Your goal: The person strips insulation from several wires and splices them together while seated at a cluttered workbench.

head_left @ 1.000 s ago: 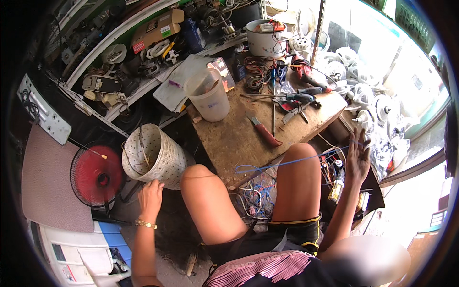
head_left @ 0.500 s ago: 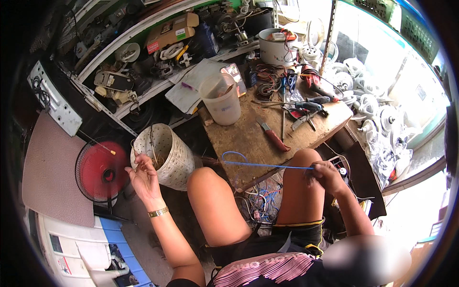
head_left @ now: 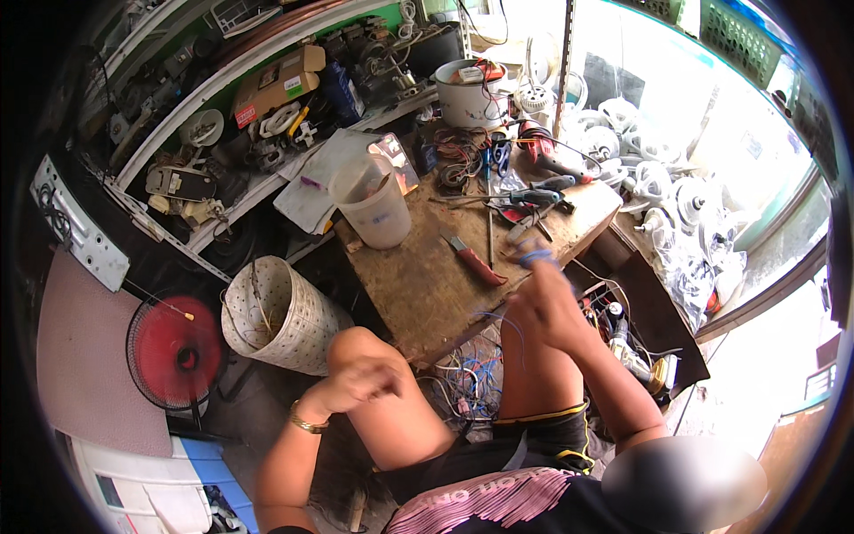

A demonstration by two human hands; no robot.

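Fingers curled but smeared by motion, my left hand hovers over my left knee, right of the perforated bucket. My right hand is raised over my right knee, gripping a blue wire that loops above the fist and trails below it. Just left of that hand, a red-handled knife lies on the worn wooden bench. A translucent container stands at the bench's left side, with pliers, screwdrivers and bundled wires toward the back.
A red fan stands at the left, below shelves of parts. Tangled wires lie between my knees. An open toolbox is right of my knee. White coiled parts pile by the bright window.
My left hand has left the bucket's side and moved right over my knee. My right hand has moved left and lately upward, carrying the blue wire toward the bench.
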